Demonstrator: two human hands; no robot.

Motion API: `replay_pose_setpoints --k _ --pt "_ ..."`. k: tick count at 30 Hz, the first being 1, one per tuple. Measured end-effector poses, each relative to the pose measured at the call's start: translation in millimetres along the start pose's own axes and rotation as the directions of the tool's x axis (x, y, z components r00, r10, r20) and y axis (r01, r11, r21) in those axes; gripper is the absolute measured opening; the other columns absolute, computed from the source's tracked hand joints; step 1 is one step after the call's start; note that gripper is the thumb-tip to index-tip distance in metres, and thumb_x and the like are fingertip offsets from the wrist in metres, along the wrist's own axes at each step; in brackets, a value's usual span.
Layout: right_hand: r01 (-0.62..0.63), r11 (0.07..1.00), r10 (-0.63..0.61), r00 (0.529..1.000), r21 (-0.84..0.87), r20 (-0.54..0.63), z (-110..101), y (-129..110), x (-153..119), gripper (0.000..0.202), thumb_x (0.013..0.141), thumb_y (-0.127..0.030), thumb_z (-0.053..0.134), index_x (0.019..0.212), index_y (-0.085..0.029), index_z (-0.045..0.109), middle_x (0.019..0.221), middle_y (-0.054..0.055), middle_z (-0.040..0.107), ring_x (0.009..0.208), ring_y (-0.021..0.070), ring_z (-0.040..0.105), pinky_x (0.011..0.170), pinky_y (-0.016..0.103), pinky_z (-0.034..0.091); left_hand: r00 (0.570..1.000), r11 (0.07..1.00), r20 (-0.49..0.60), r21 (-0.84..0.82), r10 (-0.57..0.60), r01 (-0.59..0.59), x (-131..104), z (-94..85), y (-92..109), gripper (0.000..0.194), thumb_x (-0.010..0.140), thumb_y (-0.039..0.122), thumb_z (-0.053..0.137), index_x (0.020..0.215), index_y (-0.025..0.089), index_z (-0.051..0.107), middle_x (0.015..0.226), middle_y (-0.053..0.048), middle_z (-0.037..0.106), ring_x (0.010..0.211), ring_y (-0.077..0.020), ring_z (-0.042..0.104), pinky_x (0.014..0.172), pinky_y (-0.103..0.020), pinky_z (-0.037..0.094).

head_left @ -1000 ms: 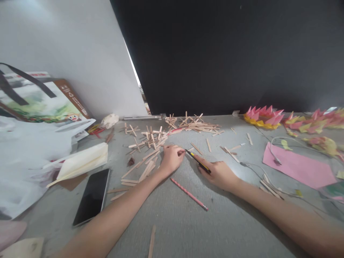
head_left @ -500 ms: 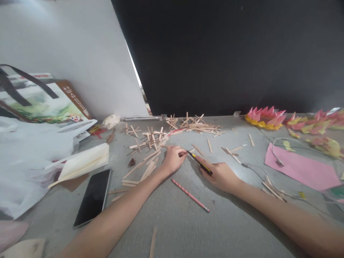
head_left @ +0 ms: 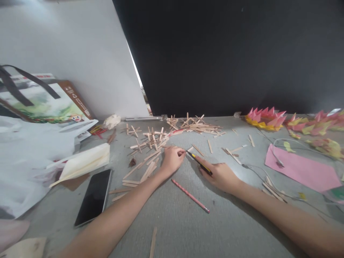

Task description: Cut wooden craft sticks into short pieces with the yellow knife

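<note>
Right hand [head_left: 221, 175] closed around a slim black-and-yellow tool [head_left: 200, 164], perhaps a craft knife, with the fingers wrapped about its near end. The left hand [head_left: 173, 159] has thumb and fingertips pinched together on a small, thin piece [head_left: 185, 152], too blurred to name.

The tool's long axis slants from the right hand away and to the left, so its dark tip points at the left fingertips. Tip and pinched piece lie very near each other; whether they touch cannot be told. The piece is nearer the left hand, just beyond the tool's far end, above the middle of the grey tabletop [head_left: 182, 233].

On the near side of both hands, a pink pencil [head_left: 190, 195] lies on a similar slant, its eraser end toward the right and the wearer, its other end nearer the left wrist.

Beyond the hands, a loose heap of wooden sticks [head_left: 200, 127] sits close to the tabletop's far edge, by a dark panel [head_left: 201, 57]. Farther out, a phone [head_left: 94, 197] lies beside the left forearm, and pink paper [head_left: 298, 168] lies toward the right side.
</note>
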State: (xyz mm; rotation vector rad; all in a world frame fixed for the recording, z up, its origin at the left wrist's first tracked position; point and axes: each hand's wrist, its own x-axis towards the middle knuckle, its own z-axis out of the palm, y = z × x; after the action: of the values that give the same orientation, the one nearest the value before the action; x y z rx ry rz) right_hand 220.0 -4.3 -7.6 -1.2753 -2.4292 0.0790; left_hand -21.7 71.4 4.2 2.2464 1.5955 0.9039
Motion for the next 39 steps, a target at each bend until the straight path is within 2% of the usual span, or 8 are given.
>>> replay_pose_setpoints --k 9,11,14,16,21,26,35,39 --pt "0.000 1.000 0.000 1.000 0.018 -0.003 -0.9 -0.6 -0.2 0.057 0.107 -0.034 0.043 0.163 -0.024 0.041 0.072 0.003 0.077 0.051 0.0156 0.067 0.051 0.026 0.033 0.991 0.992 0.047 0.013 0.123 -0.124 -2.8 3.1 -2.0 0.010 0.090 0.019 0.074 0.083 0.024 0.080 0.080 -0.002 0.076 0.089 -0.0206 0.068 0.107 -0.043 0.034" --pt "-0.004 1.000 0.004 1.000 0.019 0.000 -1.3 -0.5 0.1 0.057 0.107 -0.034 0.043 0.163 -0.024 0.040 0.072 0.003 0.077 0.052 0.0155 0.066 0.051 0.025 0.033 0.998 0.998 0.014 -0.002 0.062 -0.062 -2.4 3.7 -3.0 0.010 0.088 0.017 0.074 0.082 0.023 0.080 0.081 -0.002 0.077 0.088 -0.0203 0.069 0.104 -0.041 0.037" --pt "0.002 1.000 -0.002 1.000 -0.004 0.009 -1.9 -0.7 0.3 0.056 0.107 -0.035 0.041 0.162 -0.024 0.042 0.073 0.003 0.078 0.052 0.0155 0.066 0.051 0.025 0.033 0.998 0.996 -0.008 -0.061 -0.058 0.058 0.0 1.9 -3.7 0.012 0.086 0.014 0.073 0.082 0.021 0.081 0.081 -0.003 0.078 0.079 -0.0181 0.070 0.089 -0.034 0.044" --pt "0.009 1.000 -0.009 1.000 -0.016 0.013 -2.2 -1.1 0.3 0.055 0.108 -0.036 0.041 0.161 -0.023 0.044 0.074 0.004 0.078 0.053 0.0155 0.067 0.051 0.025 0.032 0.997 0.994 -0.005 -0.076 -0.081 0.081 1.3 0.0 -3.1 0.011 0.086 0.014 0.073 0.082 0.021 0.081 0.080 -0.003 0.078 0.073 -0.0169 0.069 0.082 -0.032 0.045" --pt "-0.023 1.000 0.023 1.000 0.004 -0.015 -2.4 -1.7 0.2 0.054 0.108 -0.036 0.041 0.161 -0.023 0.045 0.069 0.004 0.077 0.051 0.0162 0.067 0.051 0.025 0.032 0.997 0.996 -0.028 -0.058 -0.070 0.068 1.2 -1.7 -0.2 0.010 0.085 0.017 0.076 0.077 0.021 0.081 0.076 -0.004 0.077 0.073 -0.0175 0.068 0.087 -0.034 0.045" --pt "-0.054 0.998 0.055 0.998 0.037 -0.021 -3.1 -1.0 -0.8 0.058 0.108 -0.038 0.039 0.165 -0.025 0.036 0.064 0.002 0.074 0.047 0.0180 0.065 0.050 0.025 0.035 0.998 0.993 -0.016 -0.100 -0.057 0.056 1.4 1.7 -3.3 0.007 0.085 0.017 0.076 0.081 0.020 0.081 0.078 -0.004 0.078 0.071 -0.0162 0.070 0.077 -0.029 0.047" --pt "-0.041 0.999 0.041 0.999 -0.016 -0.036 -1.8 -1.1 -0.2 0.056 0.108 -0.038 0.040 0.161 -0.022 0.044 0.061 0.003 0.073 0.046 0.0166 0.065 0.049 0.024 0.032 1.000 0.994 -0.009 -0.104 -0.021 0.020 0.9 3.6 -5.1 0.007 0.086 0.018 0.077 0.083 0.021 0.082 0.078 -0.004 0.077 0.071 -0.0166 0.069 0.078 -0.030 0.048" --pt "-0.013 1.000 0.013 1.000 0.003 -0.013 -3.5 -1.5 0.5 0.056 0.108 -0.037 0.040 0.163 -0.022 0.041 0.063 0.003 0.073 0.047 0.0161 0.065 0.050 0.024 0.032 1.000 0.996 -0.006 -0.092 -0.016 0.016 0.6 2.2 -3.1 0.007 0.085 0.017 0.076 0.083 0.021 0.082 0.078 -0.003 0.078 0.072 -0.0168 0.069 0.079 -0.031 0.048"
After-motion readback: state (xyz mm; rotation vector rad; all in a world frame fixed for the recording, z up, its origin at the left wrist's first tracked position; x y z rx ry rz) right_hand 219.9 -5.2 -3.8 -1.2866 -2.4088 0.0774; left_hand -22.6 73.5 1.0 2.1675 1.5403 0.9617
